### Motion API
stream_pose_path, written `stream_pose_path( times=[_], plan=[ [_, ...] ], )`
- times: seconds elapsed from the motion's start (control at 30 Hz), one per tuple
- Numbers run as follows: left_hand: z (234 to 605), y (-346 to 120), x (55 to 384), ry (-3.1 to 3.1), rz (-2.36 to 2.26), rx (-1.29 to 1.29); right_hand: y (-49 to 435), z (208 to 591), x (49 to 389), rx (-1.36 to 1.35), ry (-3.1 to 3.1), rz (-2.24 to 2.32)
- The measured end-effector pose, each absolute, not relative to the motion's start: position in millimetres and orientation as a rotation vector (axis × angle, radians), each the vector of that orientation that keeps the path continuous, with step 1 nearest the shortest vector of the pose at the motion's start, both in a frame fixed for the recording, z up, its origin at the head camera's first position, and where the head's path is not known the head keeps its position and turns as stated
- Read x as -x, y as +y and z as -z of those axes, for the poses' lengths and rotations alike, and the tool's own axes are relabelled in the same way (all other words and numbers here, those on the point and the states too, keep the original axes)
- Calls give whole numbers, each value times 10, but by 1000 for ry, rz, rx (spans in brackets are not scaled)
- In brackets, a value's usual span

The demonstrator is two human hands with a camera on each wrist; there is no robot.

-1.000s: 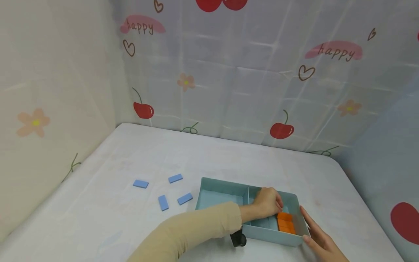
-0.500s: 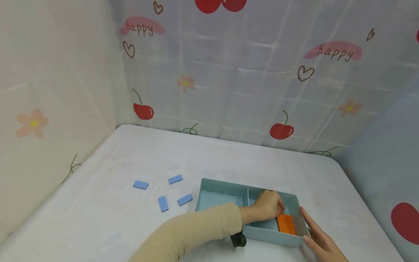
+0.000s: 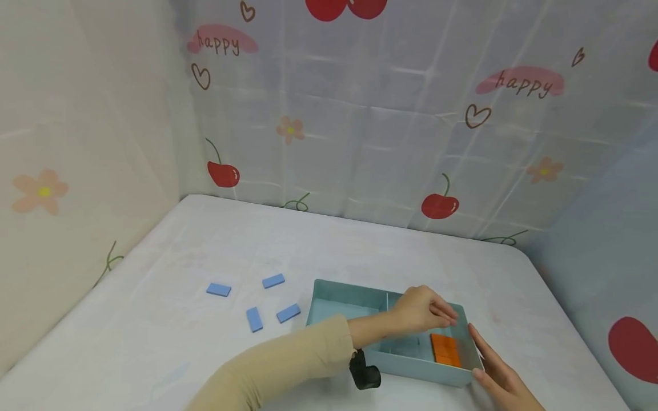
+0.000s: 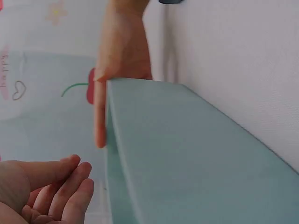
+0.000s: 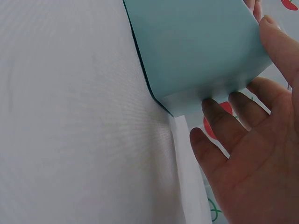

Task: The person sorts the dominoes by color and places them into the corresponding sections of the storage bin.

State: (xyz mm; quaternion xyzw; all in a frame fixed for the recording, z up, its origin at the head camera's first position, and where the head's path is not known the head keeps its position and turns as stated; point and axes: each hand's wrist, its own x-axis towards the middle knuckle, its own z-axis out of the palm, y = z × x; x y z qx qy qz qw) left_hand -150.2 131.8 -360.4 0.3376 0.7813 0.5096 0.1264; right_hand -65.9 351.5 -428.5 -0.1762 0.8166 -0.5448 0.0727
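Note:
My left hand (image 3: pixel 422 311) is raised over the right compartment of a pale teal divided box (image 3: pixel 411 371), its fingers loosely bent together with nothing between them. In the left wrist view the same hand (image 4: pixel 51 191) hangs beside the box wall (image 4: pixel 187 149). Below it, several orange rectangular tiles (image 3: pixel 445 350) lie side by side near the compartment's right end. My right hand (image 3: pixel 501 371) rests against the box's right end. In the right wrist view its fingers (image 5: pixel 224 121) are spread along the end wall, with the thumb up at the rim corner.
Several blue rectangular tiles (image 3: pixel 273 281) lie scattered on the white table (image 3: pixel 154 319) left of the box. A divider (image 3: pixel 387 301) splits the box; its left compartment is partly hidden by my left arm. Patterned curtains (image 3: pixel 329 142) stand behind the table.
My left hand has come up out of the right compartment, leaving the orange tiles in plain sight. My right hand stays at the box's end.

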Motion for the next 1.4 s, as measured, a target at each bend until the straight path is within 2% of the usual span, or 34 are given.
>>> stream_pose_path(
  times=[0.23,0.5,0.7,0.9,1.07,1.4],
  plan=[
    [3323,743,1464,1994,-1709,-880,3503,4306,613,348,2459,1634],
    [3232,-285,1524,1944,-1691,-907,3462,4296,591,282,2483,1596],
    [3369,-1081,1585,1960,-1623,-955,3494,4268,569,425,2488,1619],
    [3725,-1705,1612,2033,-1543,-917,3543,4196,582,500,2480,1619],
    [4005,-1981,1649,2044,-1433,-933,3528,4150,601,449,2484,1582],
    [4301,-2096,1690,2224,-1246,-1103,3515,4182,591,422,2489,1589]
  ],
)
